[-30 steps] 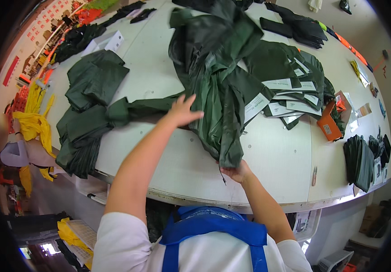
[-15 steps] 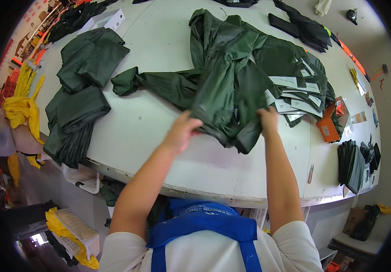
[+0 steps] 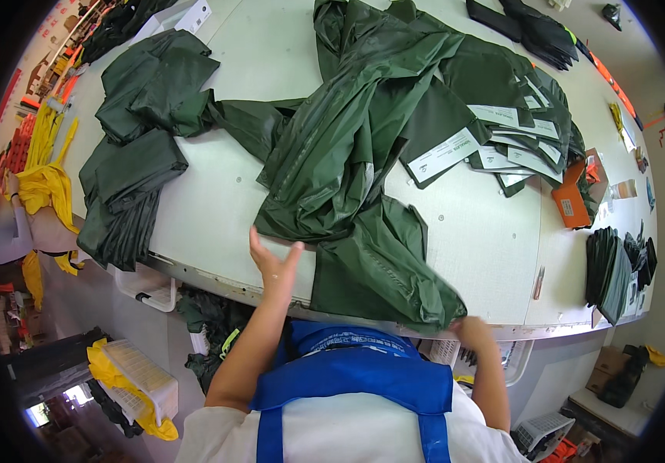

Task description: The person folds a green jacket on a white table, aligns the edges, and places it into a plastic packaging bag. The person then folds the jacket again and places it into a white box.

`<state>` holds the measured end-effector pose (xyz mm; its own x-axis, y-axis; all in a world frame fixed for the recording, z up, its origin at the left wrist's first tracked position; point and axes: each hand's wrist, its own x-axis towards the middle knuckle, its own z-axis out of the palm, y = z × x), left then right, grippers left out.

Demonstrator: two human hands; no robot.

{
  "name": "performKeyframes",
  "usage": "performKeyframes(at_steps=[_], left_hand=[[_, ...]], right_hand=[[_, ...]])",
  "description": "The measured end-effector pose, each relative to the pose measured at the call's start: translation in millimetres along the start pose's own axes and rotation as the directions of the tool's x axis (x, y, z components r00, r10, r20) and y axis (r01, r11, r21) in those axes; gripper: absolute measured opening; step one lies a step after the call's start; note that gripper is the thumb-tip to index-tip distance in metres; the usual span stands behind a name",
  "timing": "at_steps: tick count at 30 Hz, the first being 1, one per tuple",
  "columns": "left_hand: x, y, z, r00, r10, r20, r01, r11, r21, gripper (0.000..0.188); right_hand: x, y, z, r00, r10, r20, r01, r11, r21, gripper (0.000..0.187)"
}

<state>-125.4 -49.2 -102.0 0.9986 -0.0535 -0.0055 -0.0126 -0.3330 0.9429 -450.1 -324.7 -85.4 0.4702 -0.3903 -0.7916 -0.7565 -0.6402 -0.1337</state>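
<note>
A dark green rain jacket (image 3: 348, 147) lies spread and creased over the middle of the white table, one sleeve stretched out to the left. Part of it is drawn down to the near edge, where my right hand (image 3: 474, 333) pinches a corner. My left hand (image 3: 274, 266), fingers apart, is beside the jacket's lower left edge; it holds nothing. Beyond the jacket on the right lie several green pieces in a fanned heap, with white printed labels (image 3: 444, 154) on them.
Folded green garments (image 3: 141, 174) are stacked on the left of the table (image 3: 217, 208). An orange box (image 3: 572, 201), a folded green bundle (image 3: 604, 270) and a slim tool (image 3: 538, 283) lie to the right. Yellow garments (image 3: 39, 181) are heaped past the left edge. White baskets (image 3: 147, 287) sit below.
My right hand has pulled one part of the jacket down and right to the table's near edge. My left hand has let go and moved slightly left and nearer.
</note>
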Motion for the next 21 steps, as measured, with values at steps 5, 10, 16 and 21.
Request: performKeyframes(at_steps=[5,10,16,21], left_hand=[[21.7,-5.0,55.6,0.643,0.026,0.766,-0.537,0.728,0.426,0.056],[114.5,-9.3,103.2,0.447,0.021,0.894,-0.817,0.417,0.399,0.075],[164.1,25.4,132.2,0.605,0.176,0.777,-0.778,0.340,0.528,0.055],[61.2,2.0,55.8,0.905,0.275,0.324,-0.307,0.950,0.051,0.031]], right_hand=[[34.9,-55.5,-84.7,0.661,-0.147,-0.736,0.394,0.903,0.173,0.030],[88.0,-135.1,-60.2,0.633,-0.526,-0.568,0.589,0.803,-0.088,0.060],[107.1,-145.6,-30.5,0.691,-0.016,-0.723,0.330,0.897,0.295,0.067],[98.1,-136.4,-28.4,0.994,-0.087,-0.058,0.074,0.188,0.979,0.046]])
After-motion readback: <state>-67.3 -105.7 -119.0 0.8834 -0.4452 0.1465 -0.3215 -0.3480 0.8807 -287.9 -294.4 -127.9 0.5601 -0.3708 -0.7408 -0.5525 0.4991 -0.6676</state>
